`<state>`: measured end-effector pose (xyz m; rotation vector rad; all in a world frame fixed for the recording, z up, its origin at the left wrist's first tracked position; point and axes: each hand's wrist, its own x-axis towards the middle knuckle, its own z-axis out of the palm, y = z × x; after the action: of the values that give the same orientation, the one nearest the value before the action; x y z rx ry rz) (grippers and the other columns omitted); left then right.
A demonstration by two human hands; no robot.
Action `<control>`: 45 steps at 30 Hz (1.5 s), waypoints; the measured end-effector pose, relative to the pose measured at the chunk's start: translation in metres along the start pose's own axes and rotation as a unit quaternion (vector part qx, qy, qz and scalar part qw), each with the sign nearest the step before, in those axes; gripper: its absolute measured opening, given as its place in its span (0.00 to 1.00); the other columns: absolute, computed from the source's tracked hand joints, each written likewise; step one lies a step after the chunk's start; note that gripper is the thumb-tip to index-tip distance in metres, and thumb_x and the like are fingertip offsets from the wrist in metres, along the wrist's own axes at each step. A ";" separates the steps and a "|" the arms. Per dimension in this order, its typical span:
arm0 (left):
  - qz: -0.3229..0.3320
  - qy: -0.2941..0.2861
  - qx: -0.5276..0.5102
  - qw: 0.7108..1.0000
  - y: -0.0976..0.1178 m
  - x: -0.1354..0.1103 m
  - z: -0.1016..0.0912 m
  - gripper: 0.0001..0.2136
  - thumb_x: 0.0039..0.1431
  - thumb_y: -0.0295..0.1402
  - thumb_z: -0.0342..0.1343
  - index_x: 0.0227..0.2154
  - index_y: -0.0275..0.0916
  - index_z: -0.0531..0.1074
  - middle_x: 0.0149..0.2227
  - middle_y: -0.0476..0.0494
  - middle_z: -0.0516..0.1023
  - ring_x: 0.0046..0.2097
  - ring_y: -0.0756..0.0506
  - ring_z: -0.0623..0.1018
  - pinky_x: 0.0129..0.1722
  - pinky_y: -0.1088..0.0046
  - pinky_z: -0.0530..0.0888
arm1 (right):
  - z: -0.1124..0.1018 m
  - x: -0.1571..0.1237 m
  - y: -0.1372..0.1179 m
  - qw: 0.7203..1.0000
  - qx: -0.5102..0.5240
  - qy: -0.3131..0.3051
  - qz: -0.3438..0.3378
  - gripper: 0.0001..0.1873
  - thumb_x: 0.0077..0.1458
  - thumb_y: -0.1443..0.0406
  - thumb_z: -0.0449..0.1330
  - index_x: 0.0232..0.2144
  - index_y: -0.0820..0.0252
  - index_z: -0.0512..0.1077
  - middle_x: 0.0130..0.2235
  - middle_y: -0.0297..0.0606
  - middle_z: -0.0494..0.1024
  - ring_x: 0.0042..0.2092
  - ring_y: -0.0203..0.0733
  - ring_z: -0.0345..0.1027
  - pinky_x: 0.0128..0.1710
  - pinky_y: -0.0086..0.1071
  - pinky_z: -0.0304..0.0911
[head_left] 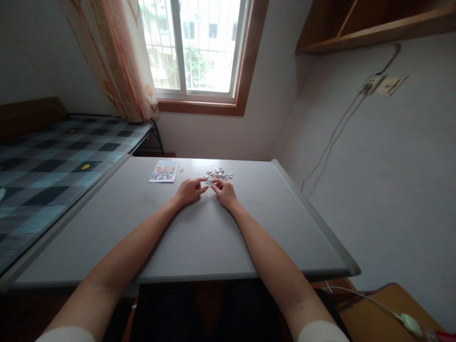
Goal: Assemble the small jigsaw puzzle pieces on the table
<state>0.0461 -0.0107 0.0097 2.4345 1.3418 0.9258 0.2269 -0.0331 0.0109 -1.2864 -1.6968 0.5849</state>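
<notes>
Both my hands rest on a grey table (pixel 199 237), fingertips meeting at its far middle. My left hand (pixel 189 191) is curled, thumb and fingers pinched toward a small jigsaw piece (pixel 208 182). My right hand (pixel 224 191) is also curled and pinches at the same spot from the other side. Just beyond the fingertips lies a small heap of loose jigsaw pieces (pixel 219 174). The piece between the fingers is too small to see clearly.
A colourful picture card (pixel 164 171) lies flat to the left of the heap, with a stray piece (pixel 181 169) beside it. A bed with a checked cover (pixel 53 161) runs along the table's left side. The wall stands close on the right; a window is behind.
</notes>
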 end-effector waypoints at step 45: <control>0.008 -0.009 0.020 1.000 -0.003 0.000 0.002 0.17 0.56 0.48 0.52 0.38 0.42 0.76 0.21 0.51 0.74 0.23 0.51 0.70 0.26 0.77 0.62 | 0.004 0.000 0.006 0.999 -0.014 -0.032 -0.015 0.13 0.51 0.66 0.58 0.40 0.57 0.75 0.30 0.33 0.75 0.28 0.33 0.65 0.35 0.28 0.64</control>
<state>0.0454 -0.0089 0.0067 2.4810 1.3506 0.8857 0.2266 -0.0303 0.0045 -1.2726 -1.7788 0.5923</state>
